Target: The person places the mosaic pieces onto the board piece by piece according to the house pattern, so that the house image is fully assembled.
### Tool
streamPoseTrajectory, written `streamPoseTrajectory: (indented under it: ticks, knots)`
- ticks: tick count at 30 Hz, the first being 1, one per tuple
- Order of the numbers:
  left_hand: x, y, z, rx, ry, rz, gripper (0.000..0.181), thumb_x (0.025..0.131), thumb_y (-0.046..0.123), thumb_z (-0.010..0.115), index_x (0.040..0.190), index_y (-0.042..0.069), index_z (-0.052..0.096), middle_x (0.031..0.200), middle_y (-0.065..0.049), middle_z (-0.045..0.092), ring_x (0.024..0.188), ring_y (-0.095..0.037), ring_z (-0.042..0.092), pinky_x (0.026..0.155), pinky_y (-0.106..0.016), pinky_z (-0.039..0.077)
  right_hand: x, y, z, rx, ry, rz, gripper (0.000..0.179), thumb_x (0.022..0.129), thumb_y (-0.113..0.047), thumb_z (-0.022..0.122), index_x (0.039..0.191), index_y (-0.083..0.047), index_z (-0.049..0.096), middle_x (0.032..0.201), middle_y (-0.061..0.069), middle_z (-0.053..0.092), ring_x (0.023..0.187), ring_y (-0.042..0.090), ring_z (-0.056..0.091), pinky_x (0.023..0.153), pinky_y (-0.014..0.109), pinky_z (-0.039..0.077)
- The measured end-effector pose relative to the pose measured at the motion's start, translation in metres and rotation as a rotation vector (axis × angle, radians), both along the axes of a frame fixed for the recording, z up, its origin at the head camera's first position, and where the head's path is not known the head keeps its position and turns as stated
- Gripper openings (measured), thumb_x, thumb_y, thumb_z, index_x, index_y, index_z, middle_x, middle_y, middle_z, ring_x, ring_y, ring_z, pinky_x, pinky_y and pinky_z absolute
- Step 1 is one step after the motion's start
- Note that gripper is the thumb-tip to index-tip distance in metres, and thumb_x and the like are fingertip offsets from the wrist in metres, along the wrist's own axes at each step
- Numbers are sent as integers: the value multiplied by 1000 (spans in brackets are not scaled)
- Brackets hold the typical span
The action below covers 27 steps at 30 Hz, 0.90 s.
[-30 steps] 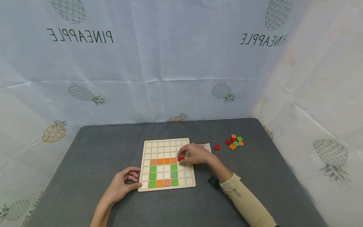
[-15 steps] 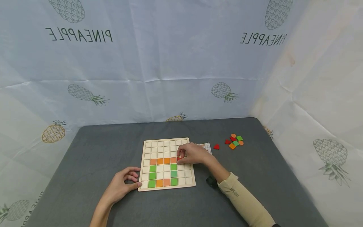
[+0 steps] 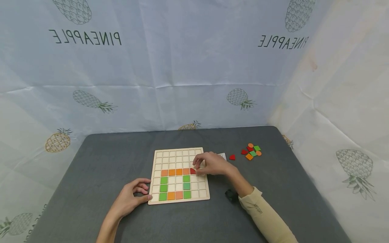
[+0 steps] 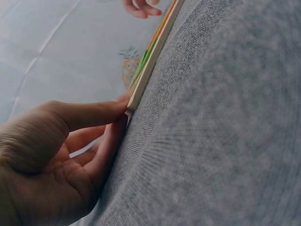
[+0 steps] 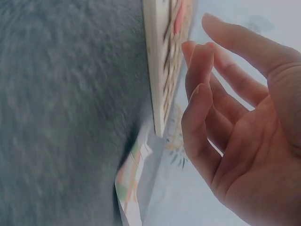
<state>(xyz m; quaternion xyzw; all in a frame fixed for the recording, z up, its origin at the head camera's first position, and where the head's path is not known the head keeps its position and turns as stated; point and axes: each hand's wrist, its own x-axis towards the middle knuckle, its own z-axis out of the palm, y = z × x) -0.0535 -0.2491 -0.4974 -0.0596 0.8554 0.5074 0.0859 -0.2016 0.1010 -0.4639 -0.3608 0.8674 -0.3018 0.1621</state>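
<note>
A light wooden grid board [image 3: 171, 160] lies on the dark table, with green, orange and salmon square tiles [image 3: 163, 188] in some cells. At the right end of the orange row, a red tile [image 3: 192, 171] sits in a cell. My right hand [image 3: 214, 163] is just above it, fingers loosely bent; the right wrist view shows a gap between thumb and fingers and nothing held. My left hand [image 3: 129, 199] pinches the board's near left corner, the thumb [image 4: 99, 115] on its edge and a finger against the side.
Partly hidden behind the right hand is a printed paper card [image 3: 223, 156]. A loose red piece [image 3: 232, 157] lies to its right, then a small pile of red, green and orange pieces [image 3: 253, 153]. A black object [image 3: 231, 195] is beside the right forearm.
The red tile, earlier pinched and tilted by my right fingers, now lies flat in its cell. The right hand has let go and shifted slightly right. My left hand has stayed put.
</note>
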Motion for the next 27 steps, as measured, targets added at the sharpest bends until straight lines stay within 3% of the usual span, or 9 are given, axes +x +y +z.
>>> streamPoseTrajectory:
  ticks: [8,16,23,27]
  knots:
    - [0,0,-1,-12,3,2,62,81,7,94,137,3,68,108,-11,71,87,-8,68,80,-21,54,-3,28,14,-69,-57,-87,28,98,-15,80,125,-7,74,112,8,78,70,15,64,66,26,54]
    - [0,0,-2,-9,5,4,62,81,6,94,137,2,68,108,-11,70,87,-9,68,79,-21,55,-11,63,21,-135,-59,-161,32,97,-12,81,127,-1,73,124,18,74,69,29,67,66,28,53]
    - [0,1,-2,-3,2,7,62,81,6,94,137,2,68,108,-11,70,87,-9,68,78,-21,55,-19,91,20,-128,-29,-202,34,97,-10,80,128,1,72,127,24,72,59,12,52,62,28,49]
    - [0,0,-2,-2,4,1,62,81,6,94,137,1,68,109,-11,70,87,-9,67,78,-21,55,-22,106,15,-102,-23,-222,35,96,-7,81,128,2,72,127,25,72,63,10,54,65,27,51]
